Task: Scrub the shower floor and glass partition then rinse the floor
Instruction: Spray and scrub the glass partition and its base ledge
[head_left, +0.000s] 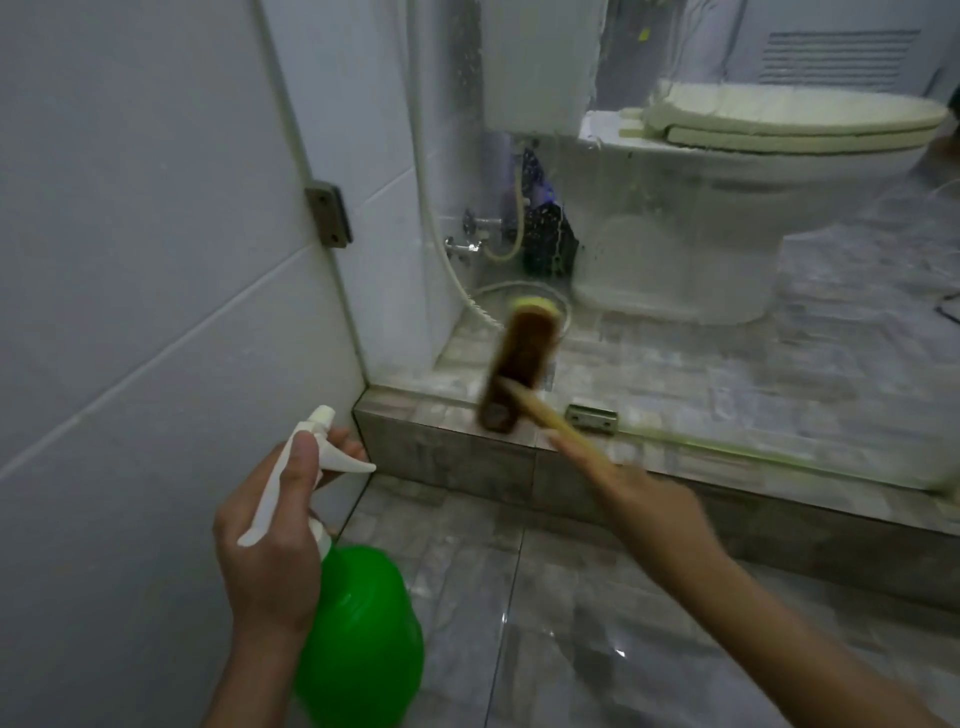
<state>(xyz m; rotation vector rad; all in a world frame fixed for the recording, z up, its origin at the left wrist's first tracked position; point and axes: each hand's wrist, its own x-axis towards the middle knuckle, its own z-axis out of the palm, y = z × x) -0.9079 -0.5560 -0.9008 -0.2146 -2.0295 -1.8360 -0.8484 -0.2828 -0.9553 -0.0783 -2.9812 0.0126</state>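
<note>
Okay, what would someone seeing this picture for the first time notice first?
The bright green plastic spray bottle with a white trigger head, gripped by the left hand at lower left, stands out most. At centre, the right hand holds a motion-blurred brown-bristled scrub brush on a pale wooden handle at the foot of the wet glass partition. Behind the glass sits a white toilet with a cream lid, upper right.

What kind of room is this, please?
Most likely a home bathroom. A toilet shows through the wet glass partition of a shower, the wall is tiled, and water valves sit low beside the toilet.
</note>
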